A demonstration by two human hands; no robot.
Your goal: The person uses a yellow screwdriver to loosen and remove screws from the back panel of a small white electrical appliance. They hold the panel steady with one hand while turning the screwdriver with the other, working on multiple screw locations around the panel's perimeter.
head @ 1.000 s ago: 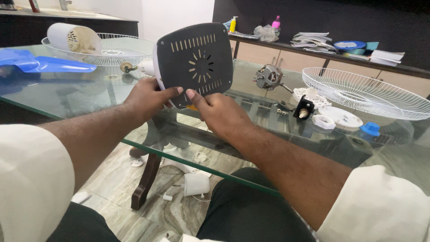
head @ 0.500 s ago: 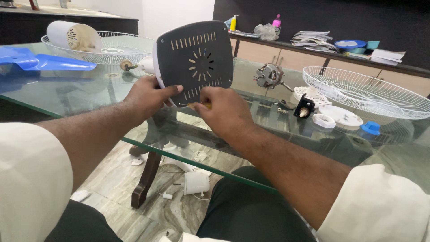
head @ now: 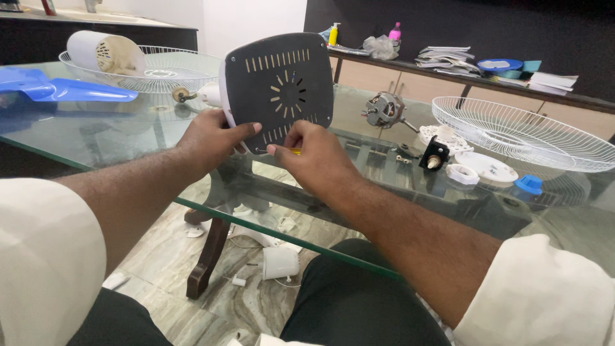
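Observation:
A dark grey fan base plate (head: 280,90) with vent slots stands upright on the glass table (head: 96,138), white housing behind it. My left hand (head: 214,138) grips its lower left edge, thumb on the face. My right hand (head: 314,157) is closed at the plate's lower edge around a small tool with a yellow handle (head: 293,151), mostly hidden by the fingers.
A fan motor (head: 384,109), a black part (head: 435,154), white round parts (head: 487,168) and a blue cap (head: 528,184) lie to the right. A wire fan guard (head: 525,131) sits far right, another guard (head: 154,67) and blue blades (head: 57,90) far left.
My right hand has shifted from the plate's lower right edge to its lower middle, with the yellow tool now showing. The plate stays upright in my left hand.

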